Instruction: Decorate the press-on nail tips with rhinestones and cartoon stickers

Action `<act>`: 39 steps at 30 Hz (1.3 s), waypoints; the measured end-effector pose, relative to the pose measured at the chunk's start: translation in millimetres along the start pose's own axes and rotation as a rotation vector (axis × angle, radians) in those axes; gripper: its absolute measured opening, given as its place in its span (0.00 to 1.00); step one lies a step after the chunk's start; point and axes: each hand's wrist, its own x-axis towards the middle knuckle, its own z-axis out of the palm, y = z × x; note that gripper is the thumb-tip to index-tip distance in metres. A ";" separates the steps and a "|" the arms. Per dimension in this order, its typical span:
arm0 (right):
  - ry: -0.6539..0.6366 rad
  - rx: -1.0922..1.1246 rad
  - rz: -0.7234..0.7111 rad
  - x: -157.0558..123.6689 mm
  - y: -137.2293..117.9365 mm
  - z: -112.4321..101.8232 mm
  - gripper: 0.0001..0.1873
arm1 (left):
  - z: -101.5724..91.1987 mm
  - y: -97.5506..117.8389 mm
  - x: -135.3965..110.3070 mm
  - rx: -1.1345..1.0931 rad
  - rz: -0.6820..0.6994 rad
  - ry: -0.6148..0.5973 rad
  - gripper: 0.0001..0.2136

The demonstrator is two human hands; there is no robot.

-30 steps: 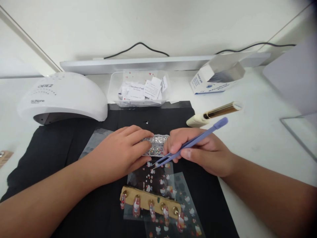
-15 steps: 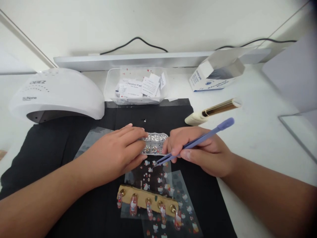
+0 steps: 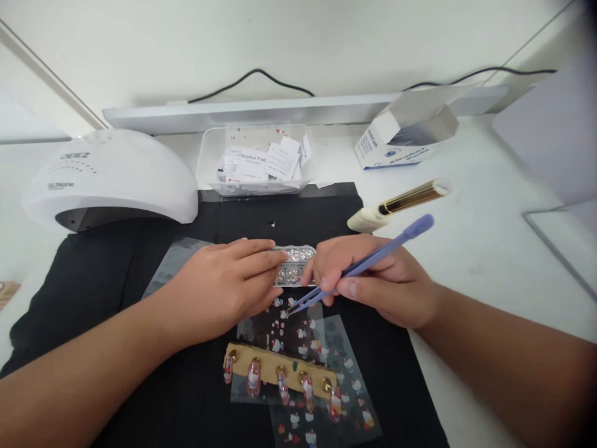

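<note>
Purple tweezers [image 3: 379, 257] and a rhinestone case [image 3: 294, 274] between two hands

The left hand [image 3: 231, 274] lies over the case's left part, probably to steady it; whether its fingers grip or merely rest, I cannot tell. The right hand [image 3: 385, 280] holds the tweezers like a pen, perhaps to leave other fingertips free for the case's right end. The slim tips look slightly parted over a glossy printed sticker sheet [image 3: 257, 328]. The clear case sits on matte black cloth [image 3: 196, 398], glittering stones in its small squarish compartments. Nearer the person, five shiny, elongated nail tips [image 3: 254, 378] project from brass-coloured knobs along a rough-edged tan strip [image 3: 269, 366], apparently spaced to keep them apart.
</note>
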 end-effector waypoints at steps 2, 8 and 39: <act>-0.005 -0.001 0.009 0.2 -0.2 0.6 0.07 | 0.2 -1.6 0.2 -0.016 -0.010 0.025 0.07; -0.010 0.011 -0.010 1.2 0.5 1.6 0.06 | -1.2 -9.9 -1.3 -0.197 -0.101 -0.021 0.07; 0.066 -0.486 -0.159 1.8 -6.8 7.9 0.10 | 0.2 -15.7 -7.3 -0.371 -0.181 -0.024 0.10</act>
